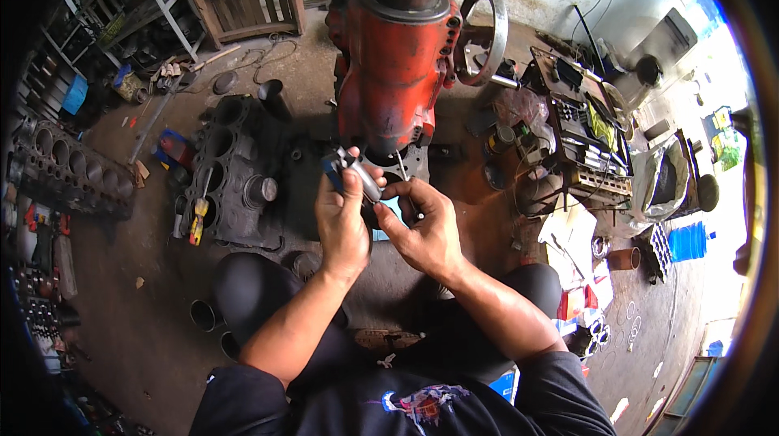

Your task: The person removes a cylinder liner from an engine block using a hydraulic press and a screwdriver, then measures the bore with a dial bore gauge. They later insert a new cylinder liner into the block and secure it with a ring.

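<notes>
My left hand [345, 229] is closed round a short grey metal cylinder [363, 179] with a dark blue part at its upper left. The cylinder is held tilted, in front of the red machine's head [393, 71]. My right hand [423, 229] is closed at the cylinder's lower end, thumb and forefinger brought close to it. A thin light metal rod [402, 165] sticks up past the right fingers and seems gripped in them. Its lower tip shows below the knuckles. Beneath both hands lies a grey engine block [415, 164], partly hidden by them.
A dark engine block [235, 168] lies at the left, with a yellow-handled screwdriver [198, 222] on it. Another block [77, 164] stands farther left. The machine's handwheel [495, 36] juts out right. A tool-laden metal stand [596, 180] is at the right. Cylinder sleeves [206, 316] lie near my left knee.
</notes>
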Demonstrator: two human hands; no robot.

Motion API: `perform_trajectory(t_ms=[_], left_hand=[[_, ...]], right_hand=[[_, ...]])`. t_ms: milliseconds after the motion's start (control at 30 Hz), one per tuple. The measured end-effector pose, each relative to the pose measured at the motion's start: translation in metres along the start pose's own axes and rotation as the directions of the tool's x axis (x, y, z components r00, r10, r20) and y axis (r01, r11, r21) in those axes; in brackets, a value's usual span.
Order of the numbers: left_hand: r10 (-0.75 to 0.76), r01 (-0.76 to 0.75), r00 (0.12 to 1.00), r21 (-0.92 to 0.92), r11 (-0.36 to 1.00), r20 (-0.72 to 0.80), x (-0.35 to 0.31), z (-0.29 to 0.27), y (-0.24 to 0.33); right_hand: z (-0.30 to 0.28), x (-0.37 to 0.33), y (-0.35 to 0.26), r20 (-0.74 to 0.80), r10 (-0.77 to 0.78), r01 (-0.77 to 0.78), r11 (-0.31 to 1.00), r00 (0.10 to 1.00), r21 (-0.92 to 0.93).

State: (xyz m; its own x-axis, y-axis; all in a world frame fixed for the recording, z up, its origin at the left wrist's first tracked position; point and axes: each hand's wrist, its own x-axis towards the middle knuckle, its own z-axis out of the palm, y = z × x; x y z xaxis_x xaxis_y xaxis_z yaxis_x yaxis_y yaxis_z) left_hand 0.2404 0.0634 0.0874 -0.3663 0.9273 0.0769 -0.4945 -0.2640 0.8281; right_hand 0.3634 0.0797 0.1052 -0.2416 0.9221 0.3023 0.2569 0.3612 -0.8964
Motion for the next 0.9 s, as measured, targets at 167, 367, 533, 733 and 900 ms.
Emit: perform_trajectory(t_ms=[167, 367, 533, 733, 900], left_hand=[[0.019, -0.02, 1.0, 0.058, 0.998, 0.019, -0.004, 0.0, 0.0], [-0.112, 0.124, 0.992, -0.267, 0.956, 0.061, 0.014, -0.008, 0.017], [-0.118, 0.29, 0.946, -0.621, 0.728, 0.303, 0.036, -0.031, 0.054], [-0.029, 0.329, 0.915, -0.704, 0.63, 0.402, 0.037, -0.042, 0.074], [-0.011, 0.32, 0.913, -0.699, 0.64, 0.408, 0.037, -0.044, 0.075]], right_hand=[[0.003, -0.003, 0.002, 0.035, 0.109, -0.11, 0.994, 0.993, 0.027], [-0.01, -0.004, -0.003, 0.163, 0.292, -0.32, 0.93, 0.942, 0.181], [-0.022, -0.021, -0.011, 0.507, 0.334, -0.563, 0.718, 0.794, 0.409], [-0.009, -0.043, -0.015, 0.637, 0.244, -0.616, 0.637, 0.731, 0.464], [-0.003, -0.047, -0.017, 0.663, 0.211, -0.617, 0.635, 0.718, 0.466]])
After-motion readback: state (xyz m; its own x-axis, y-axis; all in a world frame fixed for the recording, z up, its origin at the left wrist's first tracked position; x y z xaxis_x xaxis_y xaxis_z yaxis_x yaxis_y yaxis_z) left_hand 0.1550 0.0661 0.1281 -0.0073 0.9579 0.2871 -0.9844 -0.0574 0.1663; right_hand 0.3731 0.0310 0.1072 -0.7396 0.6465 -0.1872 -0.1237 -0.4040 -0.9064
